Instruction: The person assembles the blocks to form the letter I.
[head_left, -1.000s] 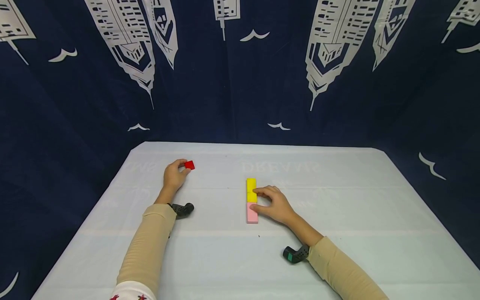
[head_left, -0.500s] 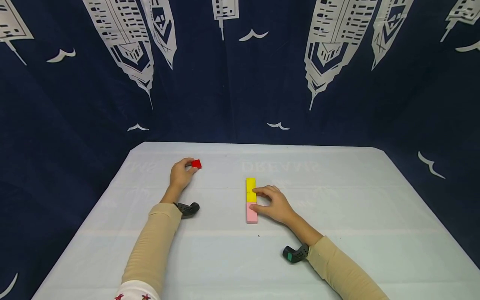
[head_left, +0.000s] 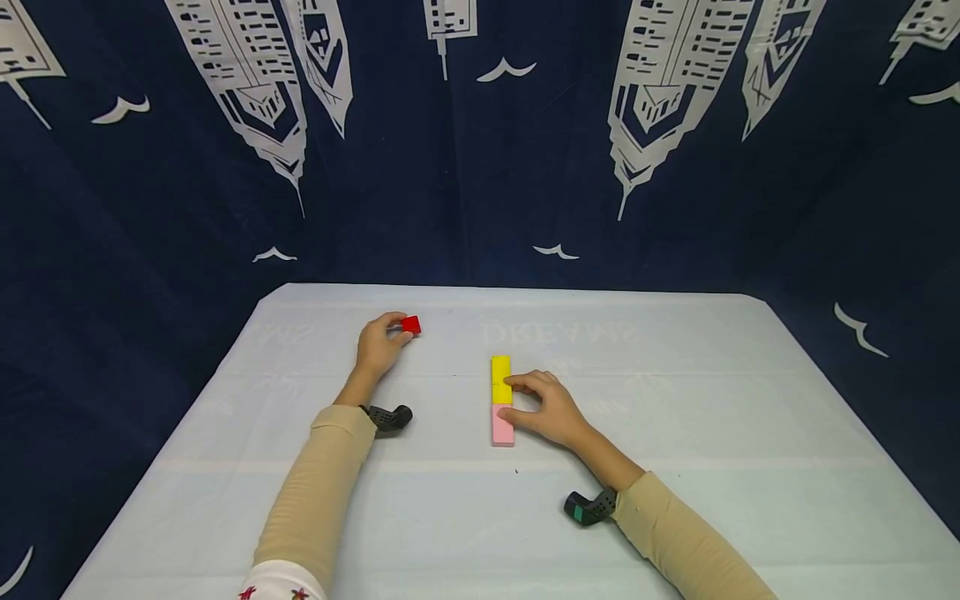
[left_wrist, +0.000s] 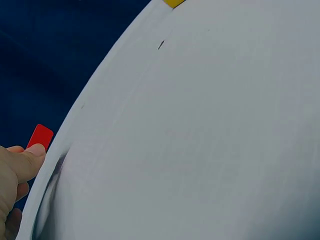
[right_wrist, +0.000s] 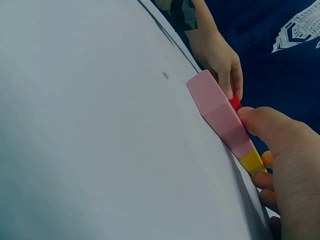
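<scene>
In the head view, a small red block [head_left: 411, 325] is pinched between the thumb and fingers of my left hand [head_left: 378, 343], toward the back left of the table. The left wrist view shows the thumb pressed on the red block's [left_wrist: 40, 137] face. Right of it, a yellow block [head_left: 501, 375] and a pink block [head_left: 502, 429] lie end to end in one line, the yellow one farther away. My right hand [head_left: 553, 410] holds the pair from the right, thumb on the pink block and fingertips at the yellow one. Its other fingers are partly hidden.
A white cloth covers the table [head_left: 450, 517]. Behind it hangs a dark blue curtain [head_left: 465, 183] with pale building prints. Black wrist-worn devices sit below each hand, the left one [head_left: 390, 418] and the right one [head_left: 591, 507].
My left hand has moved to the right and slightly away with the red block, closer to the yellow and pink blocks. The right hand and its two blocks have stayed put.
</scene>
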